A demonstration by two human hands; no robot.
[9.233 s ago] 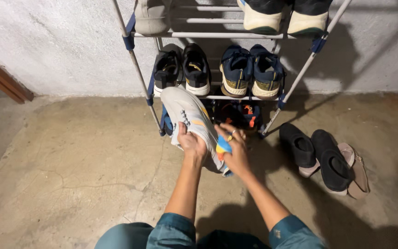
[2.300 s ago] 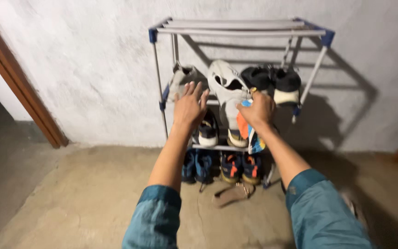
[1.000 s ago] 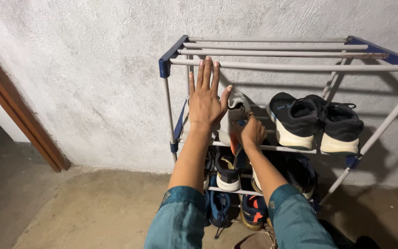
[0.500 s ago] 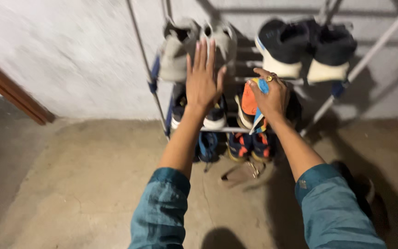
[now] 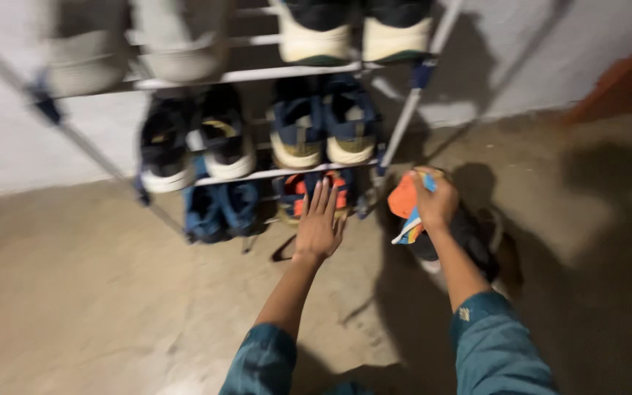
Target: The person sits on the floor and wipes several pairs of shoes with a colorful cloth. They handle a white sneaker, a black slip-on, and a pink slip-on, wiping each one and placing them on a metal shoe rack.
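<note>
Reaching flat and empty-fingered, the left hand (image 5: 320,225) hovers before the orange-and-dark shoes (image 5: 314,192) on the rack's (image 5: 257,73) bottom shelf, while the right hand (image 5: 435,203) clenches what looks like an orange-and-blue cloth (image 5: 406,212) above dark slippers (image 5: 469,245) on the floor (image 5: 74,292).

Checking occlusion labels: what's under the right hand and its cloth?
Under the right hand and its orange-and-blue cloth lies a dark shoe on the concrete floor. The cloth and forearm cover much of it; blur hides the rest.
</note>
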